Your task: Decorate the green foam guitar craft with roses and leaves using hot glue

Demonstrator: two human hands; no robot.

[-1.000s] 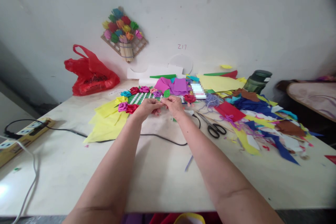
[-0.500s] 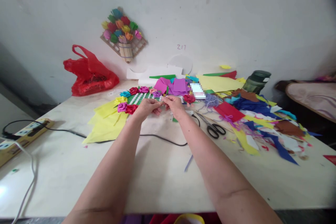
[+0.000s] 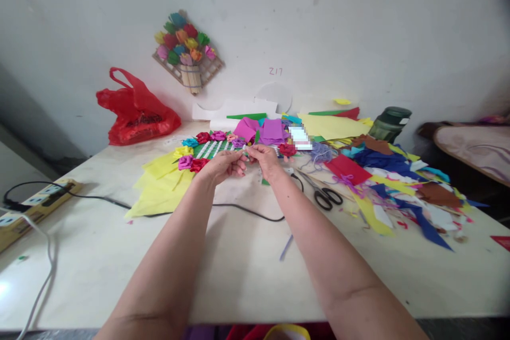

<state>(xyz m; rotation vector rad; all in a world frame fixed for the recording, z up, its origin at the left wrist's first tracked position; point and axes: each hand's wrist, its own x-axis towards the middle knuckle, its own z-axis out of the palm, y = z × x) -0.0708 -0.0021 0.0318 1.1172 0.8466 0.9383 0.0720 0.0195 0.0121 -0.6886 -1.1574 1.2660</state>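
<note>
Left of the scissors, our left hand and right hand pinch a small pale piece between meeting fingertips, apparently shaping it, which likely calls for a light, steady grip next.

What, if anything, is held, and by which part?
The right hand seems to pinch a pale piece; the left hand is close beside it. The gripped part is too small to tell.
</note>
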